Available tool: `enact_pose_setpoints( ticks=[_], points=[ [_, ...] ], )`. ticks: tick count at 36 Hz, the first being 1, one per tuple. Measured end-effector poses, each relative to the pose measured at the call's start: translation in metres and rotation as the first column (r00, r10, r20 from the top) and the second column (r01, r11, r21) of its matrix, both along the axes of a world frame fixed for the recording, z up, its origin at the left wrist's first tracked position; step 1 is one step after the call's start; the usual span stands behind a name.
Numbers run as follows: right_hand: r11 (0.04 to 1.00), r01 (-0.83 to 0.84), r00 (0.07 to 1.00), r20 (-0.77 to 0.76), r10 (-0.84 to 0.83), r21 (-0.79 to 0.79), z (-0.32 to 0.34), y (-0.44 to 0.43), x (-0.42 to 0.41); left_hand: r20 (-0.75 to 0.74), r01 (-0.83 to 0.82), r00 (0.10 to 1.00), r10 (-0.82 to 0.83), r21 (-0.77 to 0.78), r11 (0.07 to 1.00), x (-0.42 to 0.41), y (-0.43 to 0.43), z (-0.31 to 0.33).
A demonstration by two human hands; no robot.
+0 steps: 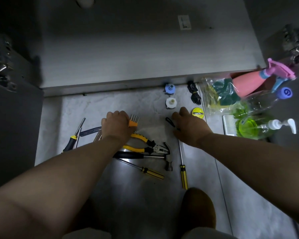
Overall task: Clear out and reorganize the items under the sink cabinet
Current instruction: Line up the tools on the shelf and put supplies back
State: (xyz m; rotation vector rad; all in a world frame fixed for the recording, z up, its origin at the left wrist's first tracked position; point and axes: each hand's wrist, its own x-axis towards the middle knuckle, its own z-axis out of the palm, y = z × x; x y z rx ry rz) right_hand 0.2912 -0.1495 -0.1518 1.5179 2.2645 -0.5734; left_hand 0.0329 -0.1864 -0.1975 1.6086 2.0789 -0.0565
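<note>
As the left hand (116, 125) curls its fingers (125, 115) round an orange-handled pronged tool (133, 121), the right hand (190, 125) covers a black-handled tool (169, 121), grip unclear | pliers (140, 143), hammer (168, 163) on floor (86, 107) before cabinet (128, 57) | risk: prongs may snag pliers.

On the floor (93, 107), yellow-handled pliers (141, 145), a hammer (167, 159) and a yellow screwdriver (152, 172) lie flat near the middle. By the right edge, a pink spray bottle (248, 81) leans tilted and a green pump bottle (254, 126) lies on its side. Your left hand (116, 125) grips an orange-handled pronged tool (133, 122).

pliers (141, 144) behind hammer (162, 156), bottles (254, 128) far right
</note>
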Motion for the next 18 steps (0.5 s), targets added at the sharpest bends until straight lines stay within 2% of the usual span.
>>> enact_pose_setpoints(
  ticks=[3,6,8,11,13,15,16,18],
  points=[
    [1.0,-0.005,0.997,-0.076,0.003,-0.028,-0.002,-0.003,-0.002,-0.009,-0.01,1.0,0.01,0.019,1.0,0.009,0.002,-0.002],
    [0.999,0.005,0.986,-0.167,-0.013,-0.05,-0.004,-0.006,-0.006,0.086,-0.013,0.996,0.007,0.075,0.997,0.013,0.0,-0.001],
    [0.996,0.051,0.974,-0.217,-0.066,-0.077,-0.006,-0.008,-0.011,0.244,-0.039,0.97,0.019,0.077,0.996,0.015,-0.002,0.001],
    [0.959,0.223,0.926,-0.269,-0.264,-0.173,-0.006,-0.006,-0.02,0.49,-0.121,0.868,0.086,0.039,0.992,0.022,-0.004,0.007],
    [0.87,0.369,0.821,-0.325,-0.47,-0.328,-0.004,-0.005,-0.027,0.586,-0.132,0.805,0.096,0.02,0.991,0.029,-0.002,0.01],
    [0.718,0.44,0.64,-0.373,-0.672,-0.539,-0.001,-0.004,-0.032,0.642,-0.117,0.759,0.105,-0.024,0.993,0.036,0.004,0.012],
    [0.663,0.441,0.571,-0.381,-0.727,-0.605,0.001,-0.003,-0.033,0.675,-0.119,0.728,0.123,-0.052,0.992,0.041,0.007,0.013],
    [0.6,0.417,0.497,-0.381,-0.779,-0.683,0.004,0.0,-0.032,0.728,-0.141,0.666,0.161,-0.088,0.986,0.049,0.012,0.013]
  ],
)
